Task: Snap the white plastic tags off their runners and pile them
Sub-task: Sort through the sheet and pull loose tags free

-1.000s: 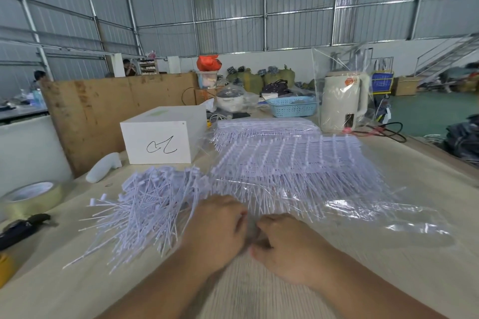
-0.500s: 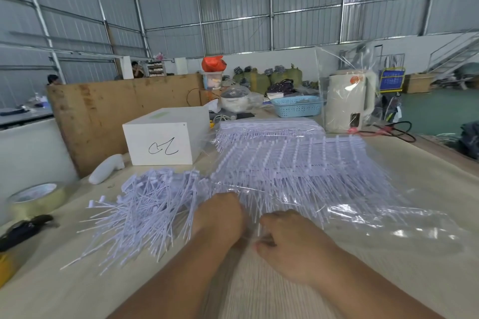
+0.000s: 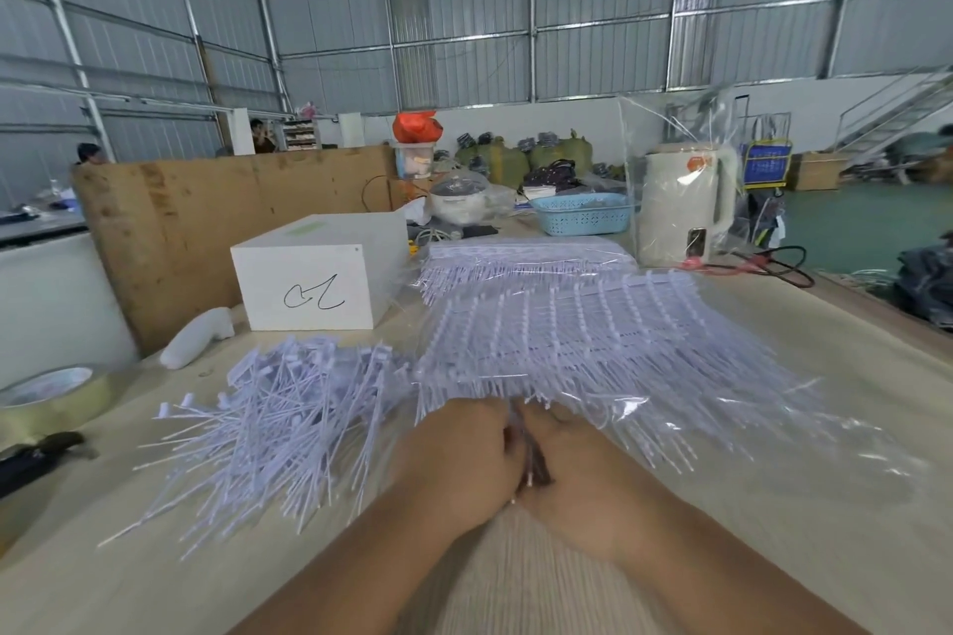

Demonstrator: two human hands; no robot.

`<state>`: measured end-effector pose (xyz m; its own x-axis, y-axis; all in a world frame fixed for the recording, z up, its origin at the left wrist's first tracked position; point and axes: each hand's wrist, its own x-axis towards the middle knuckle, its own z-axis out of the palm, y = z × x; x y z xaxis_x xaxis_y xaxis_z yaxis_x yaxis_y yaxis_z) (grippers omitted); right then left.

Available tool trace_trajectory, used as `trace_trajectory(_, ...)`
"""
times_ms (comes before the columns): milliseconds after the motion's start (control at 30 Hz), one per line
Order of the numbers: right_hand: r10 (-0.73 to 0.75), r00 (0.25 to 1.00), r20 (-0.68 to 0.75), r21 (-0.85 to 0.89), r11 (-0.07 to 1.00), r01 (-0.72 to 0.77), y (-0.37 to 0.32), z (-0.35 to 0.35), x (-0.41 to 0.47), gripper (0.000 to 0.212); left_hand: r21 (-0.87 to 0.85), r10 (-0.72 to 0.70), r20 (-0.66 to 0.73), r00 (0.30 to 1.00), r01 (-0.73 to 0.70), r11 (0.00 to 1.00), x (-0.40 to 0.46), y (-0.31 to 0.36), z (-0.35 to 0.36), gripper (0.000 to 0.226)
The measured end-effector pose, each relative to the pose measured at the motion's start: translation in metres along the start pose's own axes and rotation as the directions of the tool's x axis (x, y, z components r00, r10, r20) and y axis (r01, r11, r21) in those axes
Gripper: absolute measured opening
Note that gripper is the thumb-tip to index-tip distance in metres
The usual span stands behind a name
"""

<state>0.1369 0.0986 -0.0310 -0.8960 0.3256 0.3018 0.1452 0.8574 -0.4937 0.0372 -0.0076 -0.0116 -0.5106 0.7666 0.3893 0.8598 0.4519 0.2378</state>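
Note:
A loose pile of white plastic tags [image 3: 278, 428] lies on the table, left of centre. Sheets of tags still on their runners [image 3: 577, 340] lie stacked on clear plastic wrap in the middle, with a second stack [image 3: 521, 258] behind. My left hand [image 3: 456, 459] and my right hand [image 3: 577, 480] are side by side at the near edge of the sheets, fingers curled down. Between them they grip a small bunch of white tags [image 3: 518, 420], mostly hidden by the knuckles.
A white box [image 3: 319, 273] with a scribble stands behind the pile. A tape roll [image 3: 49, 397] and a dark tool [image 3: 36, 459] lie at far left. A cream kettle [image 3: 683, 206] and blue basket [image 3: 582, 214] stand at the back. Crinkled clear wrap [image 3: 773, 428] spreads right.
My two hands have closed together, knuckles now touching, over the bunch at the sheet's near edge. The camera has tilted slightly; pile and sheets stay put.

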Motion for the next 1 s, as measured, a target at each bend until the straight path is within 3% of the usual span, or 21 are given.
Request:
trace_trajectory(100,-0.016,1.0,-0.001,-0.052,0.999,0.016,0.001,0.001,0.002,0.036,0.042,0.13,0.017,0.991,-0.131,0.991,-0.002,0.001,-0.002,0.024)
trace_trajectory(167,-0.035,0.999,-0.03,-0.053,0.998,0.033,0.0,0.0,0.003,0.024,-0.068,0.137,0.046,0.989,-0.134,0.989,0.0,-0.004,-0.004,0.023)
trace_trajectory(233,-0.058,0.995,-0.077,-0.056,0.997,0.053,0.0,0.0,0.003,0.015,-0.214,0.085,0.0,0.996,-0.083,0.973,0.002,-0.009,-0.008,0.027)
trace_trajectory(333,-0.073,0.99,-0.12,-0.097,0.993,0.061,0.0,0.0,0.003,0.018,-0.346,-0.116,-0.185,0.976,0.045,0.937,0.009,-0.024,-0.014,0.024)
trace_trajectory(400,-0.047,0.988,-0.149,-0.091,0.995,0.034,0.001,-0.002,0.002,0.021,-0.297,-0.229,-0.252,0.94,0.15,0.943,0.011,-0.036,-0.017,0.018)
trace_trajectory(467,-0.041,0.982,-0.183,-0.064,0.998,0.029,0.0,-0.003,0.001,0.02,-0.211,-0.272,-0.221,0.937,0.226,0.951,0.011,-0.045,-0.017,0.015)
trace_trajectory(600,-0.034,0.978,-0.207,-0.028,0.999,0.029,-0.004,-0.007,0.0,0.022,-0.152,-0.253,-0.231,0.939,0.222,0.963,0.014,-0.048,-0.013,0.009)
trace_trajectory(667,-0.041,0.972,-0.23,-0.023,0.999,0.037,-0.006,-0.008,0.0,0.024,-0.266,-0.264,-0.192,0.945,0.209,0.941,0.015,-0.048,-0.012,0.016)
trace_trajectory(733,-0.038,0.967,-0.253,-0.01,0.999,0.037,-0.006,-0.01,-0.001,0.026,-0.491,-0.347,-0.078,0.935,0.267,0.829,0.017,-0.05,-0.013,0.029)
trace_trajectory(800,-0.041,0.962,-0.271,0.002,0.999,0.043,-0.005,-0.011,-0.001,0.025,-0.597,-0.435,-0.034,0.9,0.331,0.73,0.019,-0.054,-0.015,0.029)
trace_trajectory(1000,-0.008,0.957,-0.289,0.018,1.0,0.014,-0.003,-0.009,-0.001,0.032,-0.371,-0.363,-0.126,0.923,0.295,0.88,0.018,-0.062,-0.007,0.019)
